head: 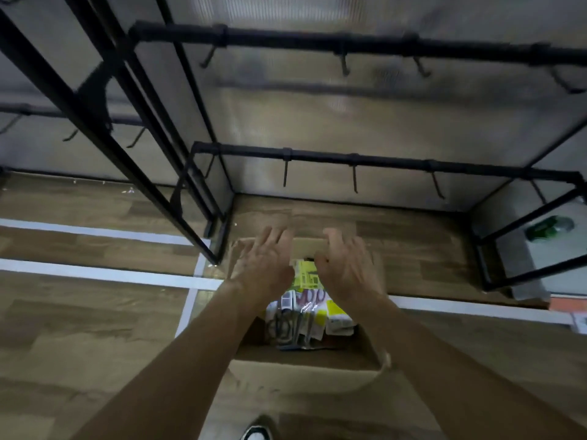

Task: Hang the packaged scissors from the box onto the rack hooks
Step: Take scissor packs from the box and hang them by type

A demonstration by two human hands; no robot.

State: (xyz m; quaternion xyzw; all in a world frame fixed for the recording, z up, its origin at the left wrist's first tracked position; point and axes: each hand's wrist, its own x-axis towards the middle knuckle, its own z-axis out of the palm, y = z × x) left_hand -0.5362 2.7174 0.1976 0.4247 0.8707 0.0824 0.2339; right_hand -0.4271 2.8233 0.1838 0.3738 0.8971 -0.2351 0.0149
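Observation:
An open cardboard box [301, 373] stands on the floor below me, with several packaged scissors [305, 315] in yellow and white cards inside. My left hand [265, 265] hovers over the box's far left side with its fingers spread and straight. My right hand [346, 265] hovers beside it over the far right side, fingers loosely bent, thumb near a yellow pack [306, 274]. Neither hand plainly holds anything. Beyond the box, a black rack has a lower bar [381, 161] and an upper bar [349, 44], each carrying bare hooks [354, 181].
A second black rack frame [104, 122] stands to the left. White tape lines [104, 274] cross the wood-pattern floor. A green object [549, 228] lies on a grey surface at the right. My shoe [257, 433] shows at the bottom edge.

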